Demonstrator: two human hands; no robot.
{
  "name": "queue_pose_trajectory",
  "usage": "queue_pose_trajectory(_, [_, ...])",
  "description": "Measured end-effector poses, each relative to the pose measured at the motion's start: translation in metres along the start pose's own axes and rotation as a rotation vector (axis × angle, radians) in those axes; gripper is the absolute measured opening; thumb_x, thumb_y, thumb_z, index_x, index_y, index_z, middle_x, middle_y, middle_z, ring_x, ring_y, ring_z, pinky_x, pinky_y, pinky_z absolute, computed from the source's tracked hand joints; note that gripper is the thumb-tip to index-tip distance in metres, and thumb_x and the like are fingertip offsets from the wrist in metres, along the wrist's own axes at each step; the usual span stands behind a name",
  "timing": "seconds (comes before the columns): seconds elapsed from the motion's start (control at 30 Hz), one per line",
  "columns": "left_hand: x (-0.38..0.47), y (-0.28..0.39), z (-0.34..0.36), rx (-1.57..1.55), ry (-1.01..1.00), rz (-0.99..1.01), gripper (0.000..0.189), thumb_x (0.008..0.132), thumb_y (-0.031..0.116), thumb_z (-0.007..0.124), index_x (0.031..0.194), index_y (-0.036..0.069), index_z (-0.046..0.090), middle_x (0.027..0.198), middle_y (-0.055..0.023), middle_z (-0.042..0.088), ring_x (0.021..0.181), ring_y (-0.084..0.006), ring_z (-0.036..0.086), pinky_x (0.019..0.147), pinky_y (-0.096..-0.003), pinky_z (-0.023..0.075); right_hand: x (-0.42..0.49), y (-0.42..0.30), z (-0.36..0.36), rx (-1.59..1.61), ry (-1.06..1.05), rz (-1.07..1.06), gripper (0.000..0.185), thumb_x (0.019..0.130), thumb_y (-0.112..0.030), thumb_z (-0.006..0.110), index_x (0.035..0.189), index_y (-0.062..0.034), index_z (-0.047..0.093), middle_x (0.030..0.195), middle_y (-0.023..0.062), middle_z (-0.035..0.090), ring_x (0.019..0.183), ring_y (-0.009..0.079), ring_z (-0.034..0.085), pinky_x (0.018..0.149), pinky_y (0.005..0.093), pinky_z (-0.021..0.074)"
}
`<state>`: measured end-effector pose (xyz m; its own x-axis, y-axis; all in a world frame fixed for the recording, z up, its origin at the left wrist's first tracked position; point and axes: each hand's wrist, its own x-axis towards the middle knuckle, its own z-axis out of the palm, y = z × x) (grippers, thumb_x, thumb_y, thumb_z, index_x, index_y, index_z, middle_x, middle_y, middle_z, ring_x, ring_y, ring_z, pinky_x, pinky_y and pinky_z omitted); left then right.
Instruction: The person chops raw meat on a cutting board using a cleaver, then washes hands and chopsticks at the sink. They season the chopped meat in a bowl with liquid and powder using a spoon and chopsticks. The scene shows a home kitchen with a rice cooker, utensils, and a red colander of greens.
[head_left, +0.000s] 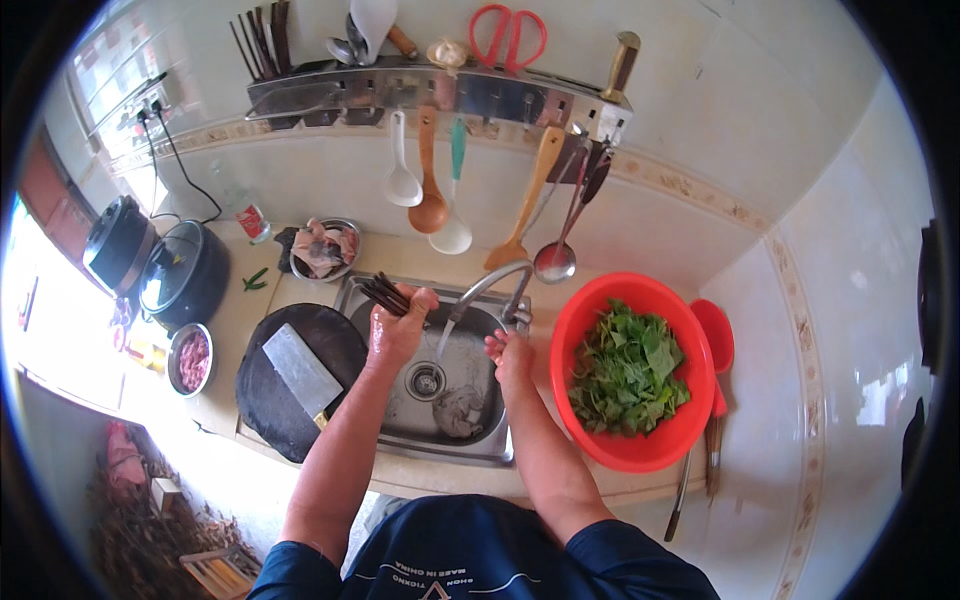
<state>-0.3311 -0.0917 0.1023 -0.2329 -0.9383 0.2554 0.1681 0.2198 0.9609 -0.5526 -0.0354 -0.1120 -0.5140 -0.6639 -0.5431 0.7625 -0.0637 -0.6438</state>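
Observation:
A bundle of dark chopsticks (387, 294) is gripped in my left hand (399, 330), above the left side of the stainless steel sink (480, 448). My right hand (512, 356) hovers at the sink's right edge with bent fingers apart, holding nothing visible. Close above it stands the curved metal faucet (480, 283), from which water (444, 339) runs down toward the drain (426, 381). A crumpled wet greyish cloth or bag (458, 412) lies on the sink bottom, right of the drain.
Left of the sink, a cleaver (303, 369) rests on a round dark chopping board (259, 401). Bowls of raw meat (193, 361) and meat pieces (324, 247) stand beyond. At right is a red basin (559, 375) of leafy greens (630, 371). Utensils hang from a wall rack (420, 88).

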Motion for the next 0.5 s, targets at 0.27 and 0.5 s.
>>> queue_pose_trajectory(0.27, [0.041, 0.083, -0.042, 0.367, 0.043, 0.107, 0.023, 0.101, 0.020, 0.065, 0.086, 0.004, 0.070, 0.086, -0.0030, 0.072, 0.081, -0.0122, 0.063, 0.077, -0.0302, 0.0511, -0.009, -0.056, 0.052, -0.096, 0.049, -0.073, 0.016, 0.099, -0.017, 0.050, 0.098, -0.0036, 0.059, 0.081, 0.0103, 0.068, 0.066, 0.0245, 0.070, 0.050, 0.0366, 0.0528])
queue_pose_trajectory(0.5, [0.140, 0.212, -0.074, 0.178, 0.115, 0.282, 0.037, 0.104, 0.036, 0.061, 0.084, 0.005, 0.062, 0.079, -0.0065, 0.067, 0.085, -0.0192, 0.072, 0.074, -0.0327, 0.0549, -0.081, -0.039, 0.101, -0.448, 0.084, -0.293, 0.019, 0.100, -0.014, 0.053, 0.113, -0.0004, 0.056, 0.097, 0.0085, 0.063, 0.073, 0.0181, 0.067, 0.054, 0.0298, 0.0543])
